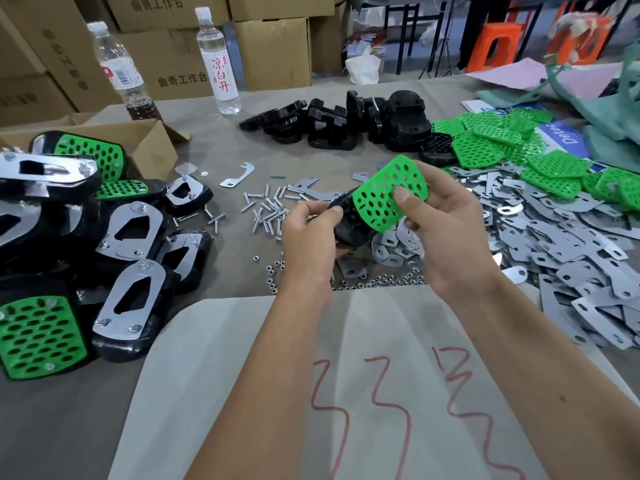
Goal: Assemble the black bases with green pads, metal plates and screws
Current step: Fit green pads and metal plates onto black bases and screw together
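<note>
Above the middle of the worktop (221, 299) the left hand (311, 237) grips a black base (349, 226), fingers curled round its left end, while the right hand (440, 230) pinches a green pad (388, 192) by its right edge, thumb on the face and fingers behind. The pad lies tilted against the top of the base, touching it (whether it is seated in place I cannot tell). On the worktop just beyond the hands lies a scatter of screws (268, 211), and nearer, under the left wrist, a sprinkle of small nuts (273, 271), with more in a row below the right hand. To the right spreads a big heap of metal plates (571, 244), and further right and far, a pile of loose green pads (491, 136). At the far middle sits a cluster of bare black bases (346, 123). On the left is a heap of finished units (114, 258), some showing green faces, some showing plates screwed on; behind them stands an open carton (152, 140). Two clear bottles (221, 60) stand at the far left edge, with stacked cardboard boxes (270, 50) behind. A pale sheet (381, 393) with red scrawl lies near, under both forearms.
</note>
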Tool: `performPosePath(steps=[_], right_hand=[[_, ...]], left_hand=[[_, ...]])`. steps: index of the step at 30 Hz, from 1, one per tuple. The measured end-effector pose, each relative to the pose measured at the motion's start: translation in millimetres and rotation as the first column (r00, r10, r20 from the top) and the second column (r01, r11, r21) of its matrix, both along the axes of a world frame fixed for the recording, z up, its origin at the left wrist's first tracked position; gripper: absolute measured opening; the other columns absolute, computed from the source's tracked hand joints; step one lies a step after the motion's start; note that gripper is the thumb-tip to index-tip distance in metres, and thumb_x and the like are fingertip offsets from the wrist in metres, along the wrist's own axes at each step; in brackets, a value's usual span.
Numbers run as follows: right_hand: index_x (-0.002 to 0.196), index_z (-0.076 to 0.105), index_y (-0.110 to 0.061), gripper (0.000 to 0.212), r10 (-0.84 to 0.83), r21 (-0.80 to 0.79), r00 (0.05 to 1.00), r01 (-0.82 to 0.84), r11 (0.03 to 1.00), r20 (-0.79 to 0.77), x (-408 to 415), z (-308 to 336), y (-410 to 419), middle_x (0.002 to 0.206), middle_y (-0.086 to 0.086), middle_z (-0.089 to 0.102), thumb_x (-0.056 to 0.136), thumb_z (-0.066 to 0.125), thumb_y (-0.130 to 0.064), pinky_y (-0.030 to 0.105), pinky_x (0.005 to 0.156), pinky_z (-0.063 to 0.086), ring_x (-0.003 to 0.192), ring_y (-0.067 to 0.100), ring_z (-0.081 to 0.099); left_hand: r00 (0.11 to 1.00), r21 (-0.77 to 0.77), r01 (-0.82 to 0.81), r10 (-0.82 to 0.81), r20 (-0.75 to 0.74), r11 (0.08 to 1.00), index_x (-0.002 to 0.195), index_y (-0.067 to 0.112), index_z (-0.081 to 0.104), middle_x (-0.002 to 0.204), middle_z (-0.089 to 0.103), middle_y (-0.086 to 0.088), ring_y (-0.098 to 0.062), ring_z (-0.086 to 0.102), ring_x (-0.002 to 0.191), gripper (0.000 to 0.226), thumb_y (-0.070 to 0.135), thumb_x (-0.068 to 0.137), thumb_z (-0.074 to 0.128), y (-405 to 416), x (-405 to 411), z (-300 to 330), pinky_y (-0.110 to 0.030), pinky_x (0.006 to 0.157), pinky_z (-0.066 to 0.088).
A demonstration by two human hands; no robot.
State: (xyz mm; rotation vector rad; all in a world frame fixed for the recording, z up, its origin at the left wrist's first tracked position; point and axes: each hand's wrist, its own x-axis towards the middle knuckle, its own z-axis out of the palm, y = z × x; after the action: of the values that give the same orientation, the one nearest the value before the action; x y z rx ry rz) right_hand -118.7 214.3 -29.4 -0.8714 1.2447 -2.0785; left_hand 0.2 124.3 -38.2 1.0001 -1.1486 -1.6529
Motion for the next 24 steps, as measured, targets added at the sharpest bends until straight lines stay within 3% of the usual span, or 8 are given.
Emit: performPosePath(steps=[2,4,8,11,15,17,21,24], right_hand=[[0.092,0.074,-0.015,0.036,0.076,-0.047,0.996,-0.073,0.996,0.056,-1.4,2.2,2.7,0.095,-0.002,0.076,0.094,0.055,0.016,0.016,0.071,0.049,0.08,0.005,0.066],[0.077,0.069,-0.018,0.046,0.101,-0.032,0.99,-0.098,0.995,0.103,-4.3,3.0,4.9,0.107,0.003,0.071,0.094,0.049,0.02,0.023,0.077,0.041,0.086,0.013,0.059],[0.087,0.065,-0.007,0.03,0.16,0.057,0.979,-0.168,0.984,0.123,-9.0,1.3,4.4,0.104,0.016,0.07,0.093,0.04,0.008,0.032,0.066,0.048,0.078,0.025,0.061],[0.093,0.066,-0.004,0.015,0.164,0.12,0.976,-0.181,0.976,0.14,-6.5,-2.2,1.6,0.099,0.015,0.07,0.091,0.059,-0.018,0.035,0.058,0.053,0.078,0.033,0.066],[0.104,0.063,-0.011,0.013,0.086,0.175,0.984,-0.058,0.983,-0.154,-5.7,-11.6,-1.2,0.092,0.003,0.076,0.095,0.072,-0.011,0.027,0.052,0.054,0.075,0.023,0.073],[0.117,0.06,-0.017,0.034,0.039,0.19,0.954,0.02,0.982,-0.299,-6.7,-15.2,-1.4,0.095,0.002,0.079,0.091,0.077,-0.006,0.027,0.055,0.057,0.078,0.023,0.076],[0.118,0.066,-0.017,0.037,-0.006,0.216,0.923,0.096,0.972,-0.386,-6.5,-16.6,-3.4,0.098,0.0,0.08,0.086,0.083,-0.011,0.044,0.076,0.065,0.091,0.022,0.078],[0.109,0.069,-0.027,0.033,-0.096,0.262,0.883,0.238,0.935,-0.459,-4.1,-20.6,-4.8,0.092,-0.003,0.078,0.082,0.088,-0.019,0.044,0.073,0.066,0.084,0.017,0.077]], left_hand=[[0.999,0.034,-0.027,0.027,-0.019,0.999,0.081,0.014,0.066,0.072,0.071,0.002,-0.018,0.07,0.073,0.019,0.003,0.096,0.064,-0.9,1.3,0.5,-0.04,0.059,0.064],[0.998,0.059,-0.044,0.046,-0.033,0.997,0.073,0.018,0.07,0.082,0.07,-0.005,-0.023,0.069,0.08,0.027,0.004,0.096,0.065,-2.0,2.1,1.2,-0.036,0.056,0.061],[0.998,0.043,-0.056,0.056,-0.016,0.998,0.07,0.018,0.074,0.083,0.071,-0.006,-0.023,0.069,0.078,0.029,0.008,0.097,0.067,-2.3,2.6,2.0,-0.036,0.054,0.06],[0.999,0.003,-0.038,0.038,0.013,0.999,0.066,0.018,0.076,0.076,0.071,-0.002,-0.021,0.068,0.075,0.034,0.012,0.098,0.067,-1.3,2.9,2.4,-0.033,0.053,0.059],[1.0,-0.01,-0.014,0.014,0.021,1.0,0.061,0.023,0.078,0.071,0.073,0.0,-0.018,0.07,0.067,0.04,0.013,0.099,0.066,-0.9,4.0,4.0,-0.034,0.054,0.06],[1.0,-0.009,0.004,-0.004,0.013,1.0,0.062,0.022,0.078,0.07,0.073,-0.002,-0.018,0.071,0.065,0.04,0.014,0.099,0.066,0.4,4.4,4.7,-0.037,0.055,0.061],[0.998,-0.074,0.017,-0.012,0.063,0.997,0.064,0.026,0.079,0.073,0.071,0.0,-0.025,0.069,0.079,0.039,0.016,0.099,0.066,2.6,3.5,3.4,-0.057,0.074,0.064],[0.998,-0.062,-0.02,0.024,0.06,0.998,0.062,0.025,0.078,0.078,0.07,-0.004,-0.028,0.067,0.083,0.04,0.015,0.099,0.066,3.7,3.1,4.0,-0.064,0.084,0.06]])
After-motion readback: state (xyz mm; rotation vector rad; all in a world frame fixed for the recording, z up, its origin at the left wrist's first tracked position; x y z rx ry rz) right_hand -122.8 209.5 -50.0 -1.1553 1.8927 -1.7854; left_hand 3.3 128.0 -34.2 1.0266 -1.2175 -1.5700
